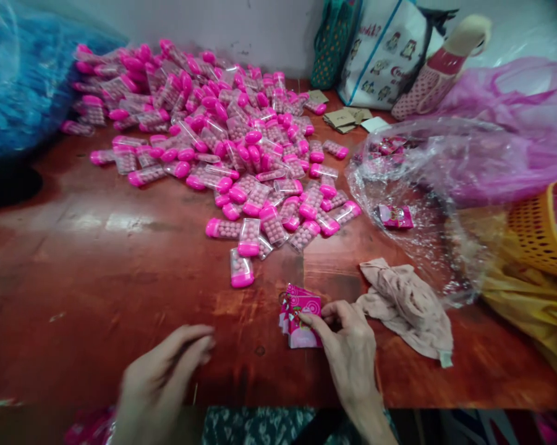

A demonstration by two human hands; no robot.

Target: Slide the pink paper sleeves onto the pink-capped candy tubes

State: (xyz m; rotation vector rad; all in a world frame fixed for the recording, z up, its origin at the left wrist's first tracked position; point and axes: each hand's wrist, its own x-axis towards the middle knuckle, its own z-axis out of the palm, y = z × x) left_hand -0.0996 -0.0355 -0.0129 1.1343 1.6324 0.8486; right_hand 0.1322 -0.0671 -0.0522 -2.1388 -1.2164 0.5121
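Observation:
A small stack of pink printed labels (pixel 305 330) lies fanned on the table. My right hand (pixel 352 343) is at its right side, thumb on the top label and fingers curled by the edge in a pinch. To the left, my left hand (pixel 167 364) is over the table's front edge, smeared by motion. Its fingers are loosely bent and a little apart from the thumb, with nothing visible between them. Beyond the hands spreads a big heap of clear flat containers with pink caps (pixel 232 136), filled with small pale pink balls. One such container (pixel 242 268) lies nearest the labels.
A crumpled beige cloth (pixel 408 306) lies right of my right hand. Behind it, a clear plastic bag (pixel 421 173) holds more pink labels. A yellow basket (pixel 538 228) stands far right. A bag of blue pieces (pixel 23 80) sits far left. Several bags stand along the wall.

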